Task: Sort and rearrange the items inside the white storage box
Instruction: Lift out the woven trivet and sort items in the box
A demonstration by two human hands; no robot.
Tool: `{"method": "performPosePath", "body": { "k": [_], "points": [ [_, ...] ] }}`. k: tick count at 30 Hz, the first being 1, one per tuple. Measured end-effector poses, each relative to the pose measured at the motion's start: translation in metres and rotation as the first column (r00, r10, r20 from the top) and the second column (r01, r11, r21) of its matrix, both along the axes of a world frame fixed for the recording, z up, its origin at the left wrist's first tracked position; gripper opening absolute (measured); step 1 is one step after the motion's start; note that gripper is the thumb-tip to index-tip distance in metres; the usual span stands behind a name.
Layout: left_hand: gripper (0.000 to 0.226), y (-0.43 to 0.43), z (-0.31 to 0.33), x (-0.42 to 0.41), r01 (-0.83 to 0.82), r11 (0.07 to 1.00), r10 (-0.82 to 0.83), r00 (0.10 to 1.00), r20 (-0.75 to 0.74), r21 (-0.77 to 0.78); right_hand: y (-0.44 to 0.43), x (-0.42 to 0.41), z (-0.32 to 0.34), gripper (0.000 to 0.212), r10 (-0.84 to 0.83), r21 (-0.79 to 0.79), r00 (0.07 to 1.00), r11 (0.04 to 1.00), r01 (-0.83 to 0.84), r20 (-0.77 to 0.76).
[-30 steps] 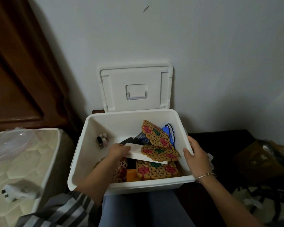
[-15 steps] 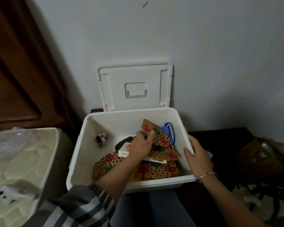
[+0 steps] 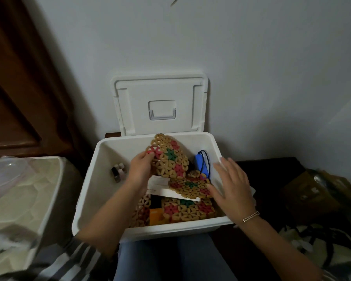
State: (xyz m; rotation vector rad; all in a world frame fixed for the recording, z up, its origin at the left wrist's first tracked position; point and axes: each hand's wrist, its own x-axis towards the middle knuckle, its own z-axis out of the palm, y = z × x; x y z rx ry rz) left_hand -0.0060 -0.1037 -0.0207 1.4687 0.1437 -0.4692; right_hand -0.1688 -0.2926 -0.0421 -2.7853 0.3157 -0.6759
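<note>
The white storage box [image 3: 85,195] stands open in front of my knees, its lid [image 3: 160,104] leaning against the wall. My left hand [image 3: 139,171] grips a patterned bamboo mat [image 3: 168,157] by its left edge and holds it raised and tilted near the back wall. My right hand [image 3: 231,187] hovers with spread fingers over the box's right side, its thumb near a second mat [image 3: 190,186]. That mat lies on a white flat carton [image 3: 162,185]. A third mat [image 3: 186,209], an orange box [image 3: 156,214], a blue corded item [image 3: 201,165] and small bottles [image 3: 118,172] are inside.
A cream quilted mattress [image 3: 22,197] with a clear plastic bag lies at the left. Behind it is a dark wooden door [image 3: 18,78]. A brown bag [image 3: 310,191] and a white bag with black straps [image 3: 320,244] sit at the right on dark furniture.
My left hand has taken the top mat and lifted it up toward the back of the box. My right hand has left the box's right rim and opened over the contents.
</note>
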Motion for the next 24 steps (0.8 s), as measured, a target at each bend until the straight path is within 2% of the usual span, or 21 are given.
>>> {"method": "performPosePath", "body": {
  "k": [2, 4, 6, 9, 13, 16, 20, 24],
  "points": [
    [0.028, 0.030, 0.005, 0.000, -0.054, 0.993, 0.052, 0.998, -0.021, -0.103, 0.009, 0.004, 0.010, 0.057, 0.180, -0.045, 0.973, 0.981, -0.188, -0.142],
    [0.031, 0.056, 0.007, -0.003, -0.105, 0.977, 0.096, 0.994, -0.056, -0.187, 0.021, 0.013, 0.016, 0.078, 0.292, 0.077, 0.892, 0.956, -0.284, -0.344],
    [0.029, 0.076, 0.007, -0.009, -0.132, 0.966, 0.118, 0.990, -0.074, -0.224, 0.033, 0.022, 0.015, 0.094, 0.349, 0.185, 0.804, 0.937, -0.296, -0.482],
    [0.028, 0.093, 0.005, -0.019, -0.161, 0.957, 0.142, 0.986, -0.092, -0.243, 0.042, 0.034, 0.009, 0.100, 0.415, 0.277, 0.705, 0.910, -0.309, -0.575],
    [0.031, 0.099, -0.003, -0.029, -0.175, 0.954, 0.152, 0.982, -0.110, -0.244, 0.046, 0.046, 0.011, 0.106, 0.398, 0.239, 0.626, 0.915, -0.325, -0.671],
    [0.031, 0.101, -0.007, -0.032, -0.156, 0.954, 0.134, 0.986, -0.102, -0.256, 0.051, 0.048, 0.017, 0.095, 0.405, 0.168, 0.606, 0.897, -0.409, -0.685],
    [0.030, 0.104, -0.008, -0.032, -0.166, 0.940, 0.138, 0.984, -0.113, -0.297, 0.047, 0.051, 0.027, 0.051, 0.364, -0.087, 0.722, 0.859, -0.504, -0.588],
    [0.028, 0.107, -0.011, -0.033, -0.199, 0.927, 0.155, 0.975, -0.159, -0.318, 0.038, 0.044, 0.025, 0.037, 0.313, -0.105, 0.739, 0.882, -0.459, -0.597]
  ]
}}
